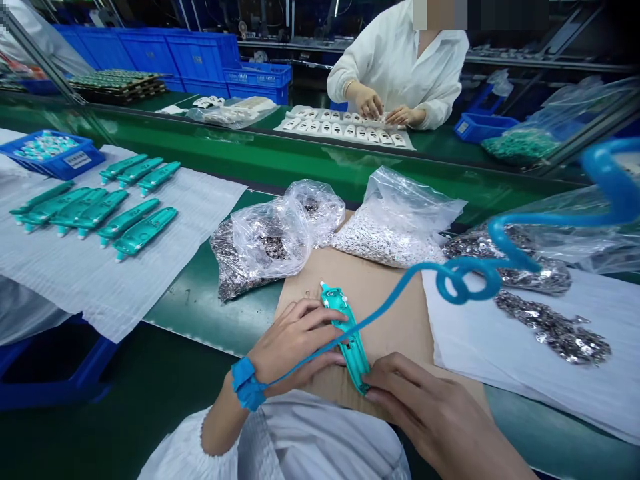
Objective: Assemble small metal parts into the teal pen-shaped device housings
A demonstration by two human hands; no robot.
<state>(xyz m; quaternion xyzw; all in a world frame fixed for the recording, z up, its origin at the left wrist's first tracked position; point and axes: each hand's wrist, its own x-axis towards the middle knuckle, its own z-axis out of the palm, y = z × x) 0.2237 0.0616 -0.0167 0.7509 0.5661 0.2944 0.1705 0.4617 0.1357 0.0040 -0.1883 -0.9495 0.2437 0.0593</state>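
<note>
The left hand (pixel 295 340) is lying palm down, its fingers clamping the upper half of a teal casing (pixel 357 358), which is slanting over brown cardboard (pixel 390 300) on the counter (pixel 200 313); the right hand (pixel 425 400) is pinching the casing's lower end between thumb and fingertips. At far left, a blue bin (pixel 53 165) is bearing a white label (pixel 77 159), its print too small to read.

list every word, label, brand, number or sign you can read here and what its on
No text is readable.
White label on the left blue bin: dark print, too blurred to read.
Pale label on the right blue bin: too small to read.
Held teal casing: no lettering can be made out.
</note>
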